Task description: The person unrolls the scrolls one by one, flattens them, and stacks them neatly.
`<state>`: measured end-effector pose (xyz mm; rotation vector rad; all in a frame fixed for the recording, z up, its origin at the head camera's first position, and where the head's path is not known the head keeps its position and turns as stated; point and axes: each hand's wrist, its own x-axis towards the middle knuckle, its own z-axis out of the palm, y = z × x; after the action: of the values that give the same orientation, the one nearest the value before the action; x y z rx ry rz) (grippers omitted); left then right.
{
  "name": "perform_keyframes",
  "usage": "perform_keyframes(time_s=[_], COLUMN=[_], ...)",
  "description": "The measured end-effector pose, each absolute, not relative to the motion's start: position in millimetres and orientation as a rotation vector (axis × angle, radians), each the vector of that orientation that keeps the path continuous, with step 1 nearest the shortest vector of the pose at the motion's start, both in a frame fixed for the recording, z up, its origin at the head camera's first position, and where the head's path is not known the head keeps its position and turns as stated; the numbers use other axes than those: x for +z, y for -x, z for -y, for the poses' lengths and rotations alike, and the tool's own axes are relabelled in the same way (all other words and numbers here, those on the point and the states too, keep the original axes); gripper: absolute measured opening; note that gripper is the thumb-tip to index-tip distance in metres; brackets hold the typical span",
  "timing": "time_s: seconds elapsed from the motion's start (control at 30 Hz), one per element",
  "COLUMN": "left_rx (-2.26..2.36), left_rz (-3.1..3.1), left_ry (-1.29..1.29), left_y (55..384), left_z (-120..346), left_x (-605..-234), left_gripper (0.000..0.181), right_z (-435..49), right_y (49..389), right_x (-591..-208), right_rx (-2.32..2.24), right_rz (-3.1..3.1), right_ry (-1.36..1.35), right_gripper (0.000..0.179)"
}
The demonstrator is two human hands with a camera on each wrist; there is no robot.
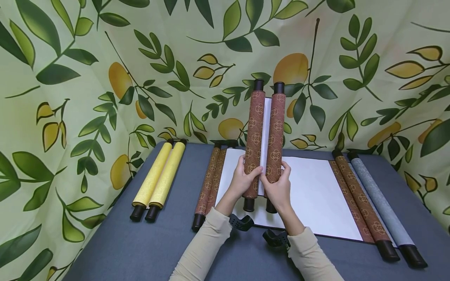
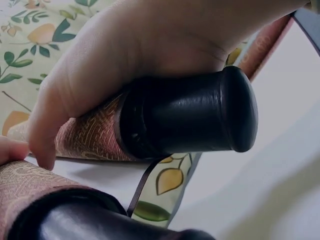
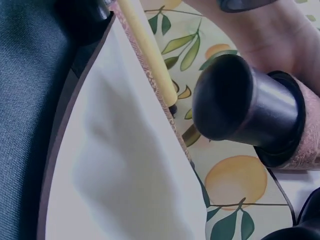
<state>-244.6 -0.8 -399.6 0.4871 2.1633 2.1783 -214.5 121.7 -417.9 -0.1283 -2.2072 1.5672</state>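
Both hands hold up a red-brown patterned hanging scroll [image 1: 254, 132] with black knobs, its two rolls side by side and a narrow white strip [image 1: 266, 128] between them. My left hand [image 1: 242, 180] grips the left roll near its lower end, and my right hand [image 1: 279, 192] grips the right roll at about the same height. In the left wrist view, the left thumb and palm wrap round the roll just above its black knob [image 2: 190, 112]. Behind and below the raised scroll, an unrolled scroll [image 1: 313, 195] lies on the table, its white sheet facing up.
The blue-grey table [image 1: 116, 249] also bears a yellow scroll [image 1: 165, 175] on the left, rolled from both ends. A light blue scroll [image 1: 381, 199] lies along the right, beside the unrolled scroll's brown roll [image 1: 362, 195]. A leaf-and-fruit patterned cloth [image 1: 175, 78] hangs behind the table.
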Motion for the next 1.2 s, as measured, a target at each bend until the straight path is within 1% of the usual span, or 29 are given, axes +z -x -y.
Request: perform_keyframes(time_s=[0.13, 0.3, 0.43, 0.53, 0.77, 0.87, 1.1, 1.2], left_rx=[2.176, 2.175, 2.16, 2.146, 2.148, 2.139, 2.142, 2.126], left_rz=[-2.179, -2.215, -2.273, -2.326, -2.399, -2.388, -2.341, -2.369], left_ry=[-0.451, -0.457, -0.472, -0.491, -0.581, -0.592, -0.537, -0.468], left_y=[246, 247, 247, 246, 249, 250, 250, 250], left_z=[0, 1, 3, 5, 7, 6, 3, 3], left_x=[-400, -402, -402, -401, -400, -399, -400, -400], left_gripper=[0.055, 0.058, 0.057, 0.056, 0.066, 0.065, 0.061, 0.061], right_z=[-123, -126, -128, -130, -139, -144, -148, -149], right_y=[216, 216, 217, 217, 221, 222, 220, 220], right_x=[-418, -417, -417, -415, -412, -411, -408, -406], right_rx=[1.538, 1.545, 1.577, 1.594, 1.701, 1.742, 1.767, 1.794], right_rz=[2.185, 2.177, 2.166, 2.17, 2.157, 2.145, 2.168, 2.173], right_ry=[0.121, 0.107, 0.105, 0.122, 0.189, 0.194, 0.188, 0.184], right_gripper=[0.072, 0.073, 0.073, 0.07, 0.058, 0.053, 0.048, 0.048])
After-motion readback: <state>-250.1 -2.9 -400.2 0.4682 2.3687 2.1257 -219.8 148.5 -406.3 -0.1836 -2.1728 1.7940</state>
